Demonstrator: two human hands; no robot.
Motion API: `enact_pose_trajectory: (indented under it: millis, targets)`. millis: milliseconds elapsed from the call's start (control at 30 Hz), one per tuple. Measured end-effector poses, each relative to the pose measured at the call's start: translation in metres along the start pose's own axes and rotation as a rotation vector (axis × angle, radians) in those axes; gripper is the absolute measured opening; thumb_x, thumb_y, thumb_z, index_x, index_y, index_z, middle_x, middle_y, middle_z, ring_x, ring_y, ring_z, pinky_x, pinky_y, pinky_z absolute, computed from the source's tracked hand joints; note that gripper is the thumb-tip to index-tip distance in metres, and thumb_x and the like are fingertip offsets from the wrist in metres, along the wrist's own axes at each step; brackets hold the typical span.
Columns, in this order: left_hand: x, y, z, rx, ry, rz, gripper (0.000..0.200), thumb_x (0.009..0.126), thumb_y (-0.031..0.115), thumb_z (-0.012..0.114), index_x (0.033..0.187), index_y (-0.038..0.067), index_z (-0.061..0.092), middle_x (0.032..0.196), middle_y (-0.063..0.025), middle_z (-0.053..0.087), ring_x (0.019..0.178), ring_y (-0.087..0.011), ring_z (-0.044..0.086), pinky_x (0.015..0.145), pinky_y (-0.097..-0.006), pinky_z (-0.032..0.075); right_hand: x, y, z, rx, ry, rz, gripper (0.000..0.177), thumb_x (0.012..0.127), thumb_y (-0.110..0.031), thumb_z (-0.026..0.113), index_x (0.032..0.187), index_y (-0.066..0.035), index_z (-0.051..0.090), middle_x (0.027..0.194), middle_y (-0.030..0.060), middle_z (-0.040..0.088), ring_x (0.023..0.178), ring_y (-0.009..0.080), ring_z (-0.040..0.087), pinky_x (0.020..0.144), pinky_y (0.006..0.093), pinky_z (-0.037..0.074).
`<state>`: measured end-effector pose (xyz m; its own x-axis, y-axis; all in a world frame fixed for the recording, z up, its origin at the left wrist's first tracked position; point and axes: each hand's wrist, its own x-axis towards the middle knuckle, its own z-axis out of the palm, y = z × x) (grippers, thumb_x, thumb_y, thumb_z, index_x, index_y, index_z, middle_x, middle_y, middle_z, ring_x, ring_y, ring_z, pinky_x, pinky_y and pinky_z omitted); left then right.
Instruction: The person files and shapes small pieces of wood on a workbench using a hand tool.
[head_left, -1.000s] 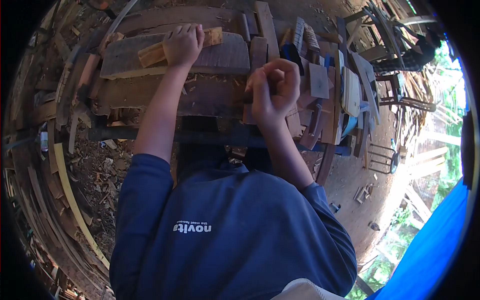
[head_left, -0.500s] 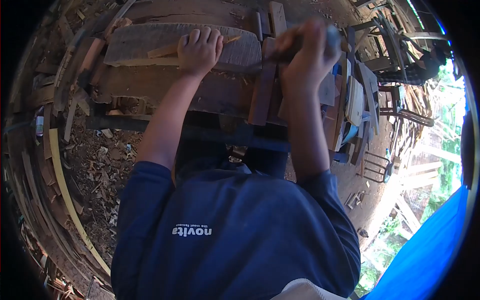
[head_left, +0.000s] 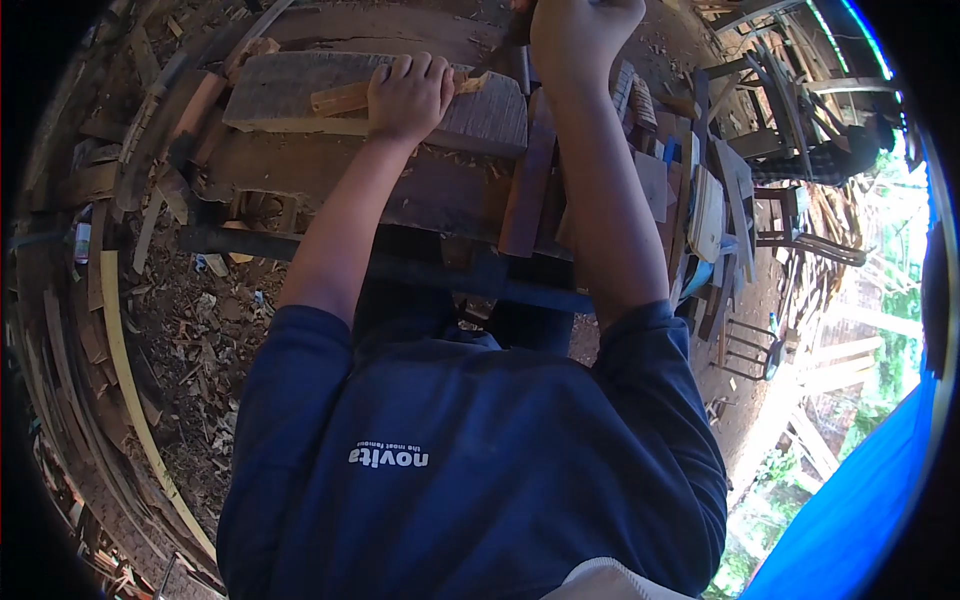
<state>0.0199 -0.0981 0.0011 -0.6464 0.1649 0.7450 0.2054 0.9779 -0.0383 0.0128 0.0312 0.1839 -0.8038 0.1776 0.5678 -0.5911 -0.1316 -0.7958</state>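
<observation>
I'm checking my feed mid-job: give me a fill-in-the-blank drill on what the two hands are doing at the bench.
1. The left hand lies palm-___ on a light wood strip atop the grey plank.
2. The right hand is raised to the picture's ___ edge, fist closed.
3. Both sleeves are dark ___.
Missing words: down; top; blue.
</observation>
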Motion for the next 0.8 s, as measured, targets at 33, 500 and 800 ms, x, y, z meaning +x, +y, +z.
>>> enact_pose_trajectory:
  millis: [33,500,800]
  targets:
    - [0.0,0.0,0.001,0.0,-0.004,0.002,0.017,0.094,0.03,0.051,0.087,0.017,0.06,0.083,0.0023,0.056,0.082,-0.0179,0.056,0.07,-0.0357,0.043,0.001,-0.001,0.002,0.016,-0.005,0.0,0.016,0.088,-0.006,0.063,0.074,-0.008,0.055,0.061,-0.0021,0.054,0.05,0.0066,0.049,0.048,0.0245,0.039]
    - [-0.003,-0.001,0.006,0.011,0.036,0.007,0.016,0.093,0.029,0.052,0.088,0.017,0.061,0.085,0.0028,0.057,0.084,-0.0177,0.056,0.07,-0.0362,0.043,0.002,0.001,0.005,-0.037,-0.144,-0.044,0.014,0.083,-0.004,0.062,0.08,-0.008,0.048,0.068,-0.002,0.051,0.058,0.0056,0.044,0.052,0.0249,0.037]
    - [-0.003,0.0,0.003,0.015,0.002,-0.009,0.016,0.092,0.03,0.051,0.089,0.018,0.062,0.086,0.0033,0.058,0.083,-0.0176,0.057,0.07,-0.0357,0.043,0.018,-0.011,-0.014,-0.304,-0.394,-0.005,0.024,0.085,-0.014,0.072,0.098,-0.002,0.056,0.077,0.0007,0.056,0.066,0.008,0.051,0.057,0.0241,0.04]
